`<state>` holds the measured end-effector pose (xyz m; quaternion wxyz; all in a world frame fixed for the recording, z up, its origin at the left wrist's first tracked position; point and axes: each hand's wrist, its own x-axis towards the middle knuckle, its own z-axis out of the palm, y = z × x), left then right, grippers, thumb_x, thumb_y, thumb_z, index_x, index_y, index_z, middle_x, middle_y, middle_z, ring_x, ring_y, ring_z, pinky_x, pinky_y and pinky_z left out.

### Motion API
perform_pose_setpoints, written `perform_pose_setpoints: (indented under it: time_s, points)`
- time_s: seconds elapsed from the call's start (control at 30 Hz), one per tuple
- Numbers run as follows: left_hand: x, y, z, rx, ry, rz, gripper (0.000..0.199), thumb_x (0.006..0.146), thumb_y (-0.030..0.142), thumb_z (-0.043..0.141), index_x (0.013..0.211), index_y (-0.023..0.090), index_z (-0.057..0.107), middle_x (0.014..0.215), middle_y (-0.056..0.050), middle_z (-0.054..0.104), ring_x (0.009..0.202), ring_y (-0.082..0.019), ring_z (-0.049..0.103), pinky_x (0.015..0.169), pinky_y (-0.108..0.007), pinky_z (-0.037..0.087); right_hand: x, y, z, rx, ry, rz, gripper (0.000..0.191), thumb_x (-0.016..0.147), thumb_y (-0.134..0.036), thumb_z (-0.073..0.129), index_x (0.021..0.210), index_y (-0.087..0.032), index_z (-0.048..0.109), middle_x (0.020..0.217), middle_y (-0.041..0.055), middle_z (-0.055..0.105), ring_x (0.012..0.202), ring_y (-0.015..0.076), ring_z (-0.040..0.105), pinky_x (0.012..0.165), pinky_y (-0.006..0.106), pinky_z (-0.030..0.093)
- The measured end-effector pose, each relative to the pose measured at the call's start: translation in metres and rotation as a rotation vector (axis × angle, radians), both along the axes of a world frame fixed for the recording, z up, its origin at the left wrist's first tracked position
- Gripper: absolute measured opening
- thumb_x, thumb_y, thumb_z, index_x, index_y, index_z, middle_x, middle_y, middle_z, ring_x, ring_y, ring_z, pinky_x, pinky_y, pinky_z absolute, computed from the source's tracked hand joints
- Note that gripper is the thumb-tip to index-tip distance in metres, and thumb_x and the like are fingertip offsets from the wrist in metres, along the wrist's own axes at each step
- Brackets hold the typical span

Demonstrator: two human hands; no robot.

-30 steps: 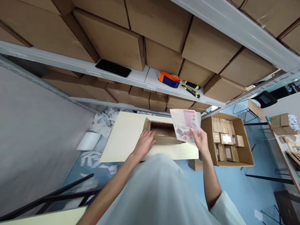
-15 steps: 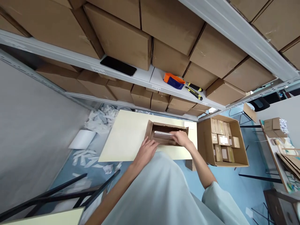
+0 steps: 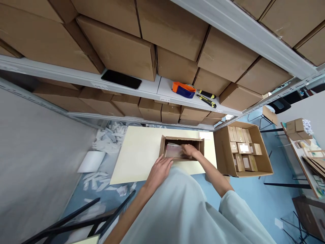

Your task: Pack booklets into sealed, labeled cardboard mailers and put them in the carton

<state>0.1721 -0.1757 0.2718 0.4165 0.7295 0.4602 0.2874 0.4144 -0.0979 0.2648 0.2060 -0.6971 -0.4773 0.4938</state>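
An open cardboard box [image 3: 182,138] sits on the pale yellow tabletop [image 3: 142,149]. Inside it, toward the left, lies a flat, thin, pale packet [image 3: 173,150] with a pinkish tint, its exact kind unclear. My right hand [image 3: 189,150] reaches into the box with bent fingers closed at the packet's right edge; the fingertips are partly hidden. At the box's near left corner, my left hand [image 3: 160,170] rests on the rim, its fingers stretched out and holding nothing.
A large carton [image 3: 223,154] with several small boxes stands right of the table. Ahead, a shelf [image 3: 149,84] holds cartons, a black phone [image 3: 121,79], an orange and blue tape dispenser [image 3: 183,89] and two yellow-black cutters [image 3: 207,100]. Paper scraps [image 3: 111,137] lie at left.
My right hand has gone lower and slightly left inside the box. The packet has tipped from edge-on to lying flatter, showing more of its face. My left hand stays at the rim.
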Motion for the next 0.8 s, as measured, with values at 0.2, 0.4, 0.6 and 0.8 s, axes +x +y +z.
perform_pose_setpoints:
  time_s: [0.2,0.4,0.6,0.8]
  points:
    - [0.004,-0.001,-0.001,-0.028,-0.003,0.099,0.034,0.105,0.036,0.05,0.117,0.03,0.08,0.104,-0.008,0.085,0.088,-0.028,0.078,0.133,-0.056,0.033,0.036,-0.02,0.033,0.084,-0.305,0.111,0.035,0.099,-0.014,0.065,0.133,-0.016,0.073,0.136,0.0171,0.073,0.136,0.0342,0.062,0.121,0.046,0.041]
    - [0.013,-0.008,0.001,0.147,0.151,0.16,0.045,0.095,0.017,0.054,0.137,0.023,0.071,0.146,-0.016,0.07,0.145,-0.038,0.059,0.132,-0.066,0.032,0.071,-0.024,0.049,0.278,-0.691,0.275,0.046,0.109,-0.026,0.051,0.151,-0.016,0.065,0.142,0.0212,0.065,0.135,0.0362,0.058,0.118,0.05,0.047]
    - [0.016,-0.014,-0.009,0.139,0.283,0.165,0.077,0.091,0.012,0.055,0.166,0.018,0.04,0.17,-0.025,0.039,0.157,-0.043,0.043,0.12,-0.064,0.048,0.068,-0.013,0.042,0.281,-0.698,0.169,0.046,0.108,-0.025,0.054,0.151,-0.017,0.067,0.141,0.0228,0.058,0.131,0.0372,0.059,0.114,0.049,0.051]
    - [0.014,-0.011,-0.037,0.005,0.277,-0.047,0.071,0.105,0.043,0.055,0.168,0.019,0.034,0.16,-0.023,0.057,0.148,-0.038,0.057,0.12,-0.056,0.05,0.059,-0.018,0.025,0.281,-0.464,0.036,0.056,0.111,-0.038,0.046,0.163,-0.016,0.047,0.153,0.0238,0.052,0.087,0.0253,0.074,0.099,0.048,0.06]
